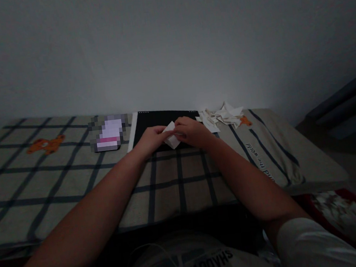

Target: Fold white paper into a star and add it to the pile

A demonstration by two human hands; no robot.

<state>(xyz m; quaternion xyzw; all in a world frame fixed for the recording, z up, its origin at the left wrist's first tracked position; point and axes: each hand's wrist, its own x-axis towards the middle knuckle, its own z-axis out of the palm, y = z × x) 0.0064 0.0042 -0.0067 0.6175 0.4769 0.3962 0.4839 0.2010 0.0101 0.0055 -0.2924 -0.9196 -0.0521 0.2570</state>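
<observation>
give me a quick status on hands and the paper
Left hand and right hand both pinching a small white folded paper over the black mat. Pile of folded paper pieces off to the right. Nothing between the hands.

I see the left hand (pixel 152 137) and the right hand (pixel 193 131) pinching a small white folded paper (pixel 171 139) together, right over the black board (pixel 163 120). Just right of the board sits a pile of folded papers (pixel 223 116). Just left of it lies a blurred card (pixel 109 132) on the checked cloth (pixel 74 179).

On the bed (pixel 74 179), a phone (pixel 109 132) lies left of the board (pixel 151 121); folded papers (pixel 222 115) lie right of it.
</observation>
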